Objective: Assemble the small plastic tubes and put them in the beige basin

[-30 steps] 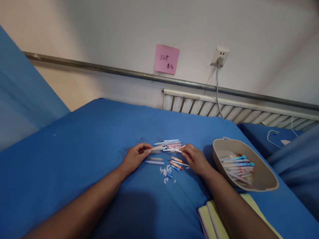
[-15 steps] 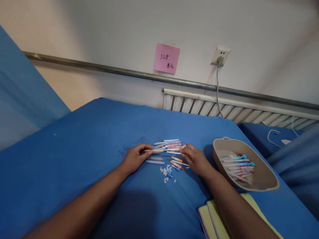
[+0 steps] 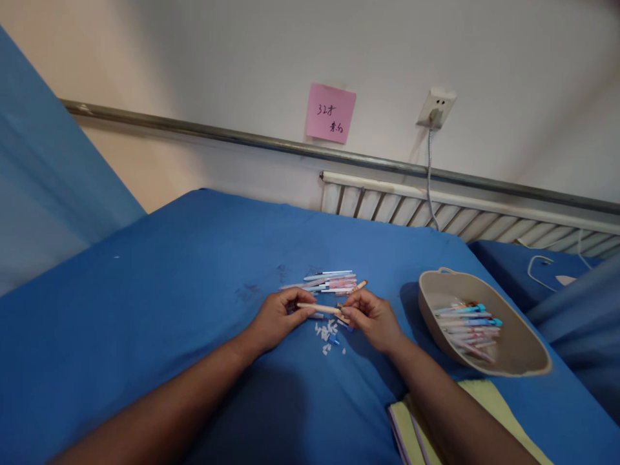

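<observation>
Between my two hands is a pale peach pen (image 3: 318,309), held level above the blue cloth. My left hand (image 3: 281,318) grips its left end between thumb and fingers. At the right end, my right hand (image 3: 372,316) is closed with thumb and fingertips on the pen's tip. Just beyond the hands lies a row of pens and thin refills (image 3: 334,282). Small white plastic bits (image 3: 325,334) and a blue pen part (image 3: 334,339) lie on the near side. Other pen parts below the held pen are partly hidden by my hands.
To the right stands a beige basket (image 3: 520,352) holding several pens (image 3: 472,329). A folded yellow cloth (image 3: 484,403) lies at the front right under my right forearm. A wall with a metal rail (image 3: 242,139), a radiator (image 3: 382,200) and a plugged-in socket (image 3: 437,106) rises behind.
My hands have come closer together and nearer to me. The white refill that stuck out of the pen's right end no longer shows; the peach barrel now reaches my right fingertips.
</observation>
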